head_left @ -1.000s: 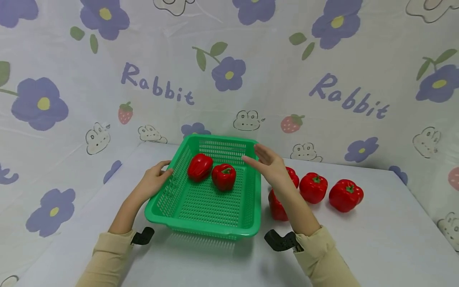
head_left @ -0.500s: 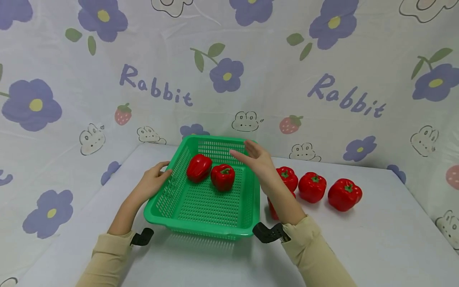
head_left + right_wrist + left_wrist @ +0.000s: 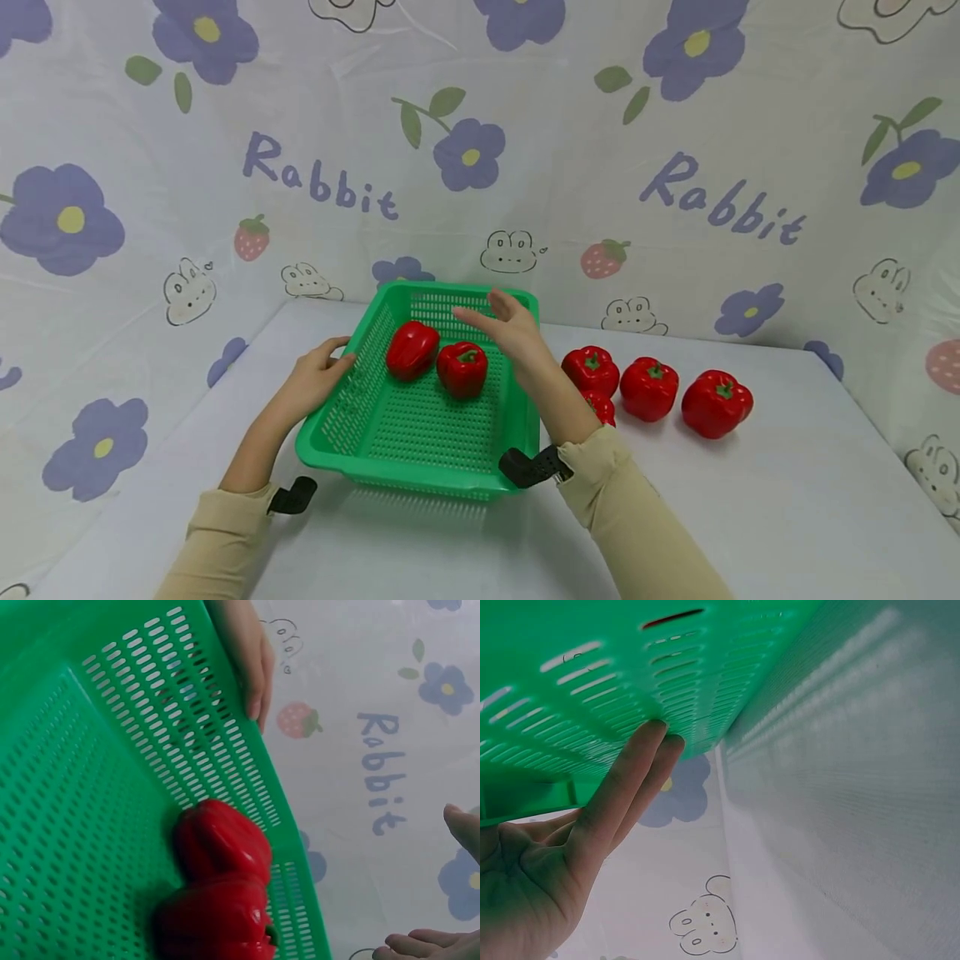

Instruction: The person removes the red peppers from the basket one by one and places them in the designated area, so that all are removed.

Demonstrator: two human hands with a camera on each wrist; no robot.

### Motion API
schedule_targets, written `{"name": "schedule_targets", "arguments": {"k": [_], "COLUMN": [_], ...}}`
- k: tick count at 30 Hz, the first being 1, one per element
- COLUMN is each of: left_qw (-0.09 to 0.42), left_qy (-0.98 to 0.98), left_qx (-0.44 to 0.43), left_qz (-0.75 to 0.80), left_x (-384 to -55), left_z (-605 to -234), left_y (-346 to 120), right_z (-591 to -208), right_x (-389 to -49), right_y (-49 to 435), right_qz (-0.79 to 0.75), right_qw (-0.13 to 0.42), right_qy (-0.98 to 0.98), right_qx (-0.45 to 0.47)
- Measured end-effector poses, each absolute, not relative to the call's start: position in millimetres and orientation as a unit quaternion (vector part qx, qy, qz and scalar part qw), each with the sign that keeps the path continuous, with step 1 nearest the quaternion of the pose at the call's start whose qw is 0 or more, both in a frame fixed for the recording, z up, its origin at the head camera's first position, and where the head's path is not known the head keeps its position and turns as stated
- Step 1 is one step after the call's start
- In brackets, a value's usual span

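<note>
Over the right rim of a green plastic basket (image 3: 420,475) hovers my right hand (image 3: 513,333), thumb and fingers spread and holding nothing. My left hand (image 3: 315,379) rests against the basket's left side, the thumb tip right at the rim. Its straight fingers (image 3: 622,787) touch the slotted outer wall in the left wrist view. Two red bell peppers lie in the basket: one on its side (image 3: 412,350) by the left wall, the other (image 3: 462,371) with its green stem up. Both peppers also show in the right wrist view, pressed close together near the slotted wall.
Right of the basket, several more red bell peppers stand on the white table (image 3: 750,517); the rightmost pepper (image 3: 716,404) is apart from the others. My right forearm partly hides the nearest pepper (image 3: 600,407). A patterned cloth (image 3: 570,167) hangs behind the table.
My right hand has moved left, from beside the basket's right rim to over it, still spread. The left hand, basket and peppers keep their places; the view shifts slightly.
</note>
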State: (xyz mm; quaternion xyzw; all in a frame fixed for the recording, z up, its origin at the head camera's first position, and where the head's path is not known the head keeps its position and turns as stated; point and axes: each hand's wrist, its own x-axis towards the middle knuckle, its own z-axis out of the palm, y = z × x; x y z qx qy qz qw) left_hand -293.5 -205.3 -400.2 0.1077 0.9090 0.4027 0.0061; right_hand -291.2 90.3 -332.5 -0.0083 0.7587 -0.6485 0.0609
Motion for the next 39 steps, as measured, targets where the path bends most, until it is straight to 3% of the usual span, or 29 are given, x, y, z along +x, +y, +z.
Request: {"name": "schedule_targets", "arguments": {"k": [19,39], "left_qw": [0.012,0.018], "left_qy": [0.909,0.908], "left_qx": [0.103,0.102], "left_qz": [0.403,0.407], "left_x": [-294.1,-291.7], "left_z": [-399.9,-397.1], "left_y": [-207.0,-207.9], "right_z": [-367.5,-382.9], "right_x": [-315.5,-318.3], "right_y": [76.5,71.6], "right_qz": [-0.633,-0.587], "right_qw": [0.109,0.154], "right_qy": [0.764,0.792], "right_qx": [0.053,0.065]}}
